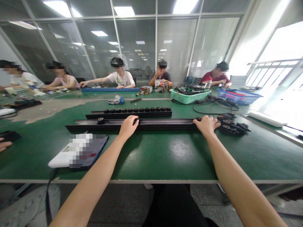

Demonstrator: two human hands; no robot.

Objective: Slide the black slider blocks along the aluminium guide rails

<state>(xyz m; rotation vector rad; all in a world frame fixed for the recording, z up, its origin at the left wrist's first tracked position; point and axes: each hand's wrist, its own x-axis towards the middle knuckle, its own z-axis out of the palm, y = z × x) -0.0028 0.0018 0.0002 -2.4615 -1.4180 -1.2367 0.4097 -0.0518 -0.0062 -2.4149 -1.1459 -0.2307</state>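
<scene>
A long black rail (165,126) lies crosswise in front of me. My left hand (128,126) is closed over its middle, pinching a small black module (135,120) that sits on the rail's top. At the right end is my right hand (207,125), fingers curled down around another small black piece (199,119), mostly covered by the hand. One more black module (101,120) sits near the rail's left end. Behind lies a second black rail (127,116) carrying a row of several such modules. A pile of loose black modules (234,125) lies just right of my right hand.
A white device (62,154) and a dark tablet-like slab (100,148) lie front left. Farther back are a grey-blue cloth (116,100), a green basket (187,97) of cables, and a blue basket (243,98). Several people sit across the table; another person's hand (5,145) shows left.
</scene>
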